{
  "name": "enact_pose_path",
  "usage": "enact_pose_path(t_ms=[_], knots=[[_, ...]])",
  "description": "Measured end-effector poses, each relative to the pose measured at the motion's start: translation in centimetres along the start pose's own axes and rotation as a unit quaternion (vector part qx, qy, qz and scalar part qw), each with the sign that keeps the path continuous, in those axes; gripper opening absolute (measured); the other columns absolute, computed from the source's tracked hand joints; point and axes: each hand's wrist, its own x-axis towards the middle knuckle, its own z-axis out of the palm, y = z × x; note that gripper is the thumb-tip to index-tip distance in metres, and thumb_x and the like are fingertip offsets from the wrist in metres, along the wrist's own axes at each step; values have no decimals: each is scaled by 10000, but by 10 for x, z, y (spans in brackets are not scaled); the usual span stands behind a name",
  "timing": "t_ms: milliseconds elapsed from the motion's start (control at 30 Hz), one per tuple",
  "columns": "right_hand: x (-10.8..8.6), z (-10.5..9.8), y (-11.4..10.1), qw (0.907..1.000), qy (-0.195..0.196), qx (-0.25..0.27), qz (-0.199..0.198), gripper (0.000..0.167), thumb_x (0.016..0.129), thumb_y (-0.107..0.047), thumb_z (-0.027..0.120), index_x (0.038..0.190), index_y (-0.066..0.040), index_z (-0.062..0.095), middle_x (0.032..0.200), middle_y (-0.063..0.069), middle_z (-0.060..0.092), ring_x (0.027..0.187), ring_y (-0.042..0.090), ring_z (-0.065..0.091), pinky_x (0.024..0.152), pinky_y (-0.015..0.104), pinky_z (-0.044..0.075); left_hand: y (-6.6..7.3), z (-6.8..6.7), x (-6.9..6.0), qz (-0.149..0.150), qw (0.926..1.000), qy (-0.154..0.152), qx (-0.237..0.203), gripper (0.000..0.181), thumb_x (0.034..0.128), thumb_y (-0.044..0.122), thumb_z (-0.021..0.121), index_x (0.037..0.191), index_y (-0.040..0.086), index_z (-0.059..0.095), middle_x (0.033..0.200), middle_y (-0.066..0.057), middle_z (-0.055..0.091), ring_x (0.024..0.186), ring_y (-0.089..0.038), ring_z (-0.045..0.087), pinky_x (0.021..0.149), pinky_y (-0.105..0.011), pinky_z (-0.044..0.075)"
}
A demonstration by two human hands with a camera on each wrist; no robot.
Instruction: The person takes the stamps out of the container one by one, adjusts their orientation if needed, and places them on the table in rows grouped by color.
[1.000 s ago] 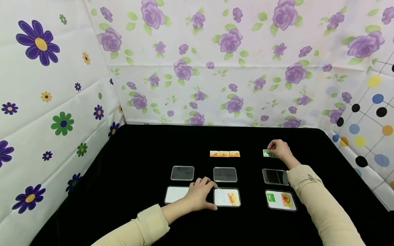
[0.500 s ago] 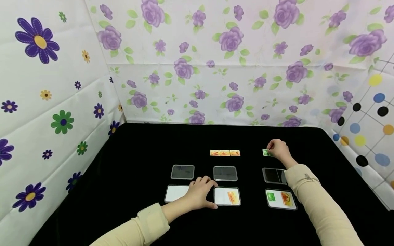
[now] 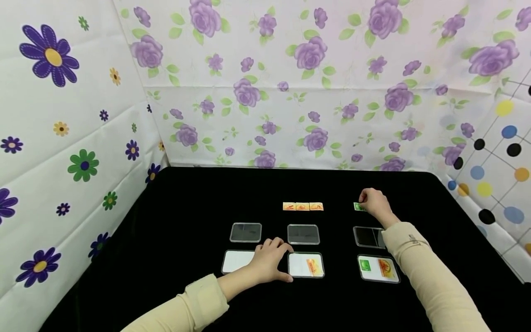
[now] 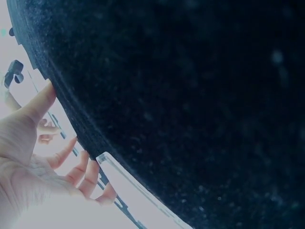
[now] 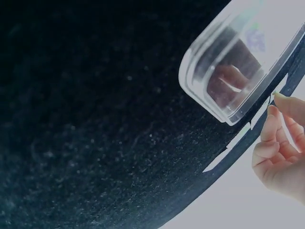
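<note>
My left hand (image 3: 269,263), fingers spread, spans the left edge of the middle white case (image 3: 296,265), thumb and a fingertip near its two left corners. That clear-rimmed case has an orange picture piece (image 3: 314,267) on its right part. At the back right, my right hand (image 3: 375,203) pinches at a small row of green picture cards (image 3: 357,207), hiding most of it. In the right wrist view, the thumb and a curled finger (image 5: 271,110) meet at the end of a thin flat strip. Its printed side cannot be seen there.
A row of orange picture cards (image 3: 303,207) lies at the back. Clear lids (image 3: 245,233), (image 3: 303,234) and a third lid (image 3: 368,237) stand in front. A plain white case (image 3: 236,262) lies left, another case (image 3: 375,272) with green and orange pieces right. Floral cloth (image 3: 265,115) walls the table.
My right hand has shifted slightly to the left over the green cards and covers a little more of them. The left hand stays where it was.
</note>
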Motion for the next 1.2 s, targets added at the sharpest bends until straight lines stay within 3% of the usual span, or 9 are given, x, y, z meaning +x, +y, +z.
enact_pose_path(t_ms=[367,600,1033,1200], knots=[[-4,1,0,9992,118,250,-281,28,844,4,603,825,24,595,752,149,601,650,229,553,619,391,448,1,-1,0,-16,9999,46,96,667,662,429,828,1210,163,557,1261,-79,512,1125,-271,474,878,-493,417],[-8,1,-6,9988,-54,364,-329,32,872,-22,599,852,3,597,774,121,593,662,198,538,610,347,434,-2,-1,1,-20,9999,54,89,673,662,425,828,1216,160,552,1261,-76,510,1124,-270,473,879,-496,412],[-21,-1,-19,9971,274,341,-626,80,833,-42,662,771,-44,611,685,60,614,581,137,506,579,310,395,2,0,1,20,9999,37,137,672,661,427,828,1212,158,553,1255,-74,514,1119,-267,477,880,-494,418],[-27,-1,-28,9954,215,403,-844,79,846,-32,653,780,-40,612,695,70,605,574,132,487,562,296,378,1,1,1,27,9999,31,162,675,663,435,825,1217,161,552,1261,-77,513,1120,-266,474,884,-499,416]])
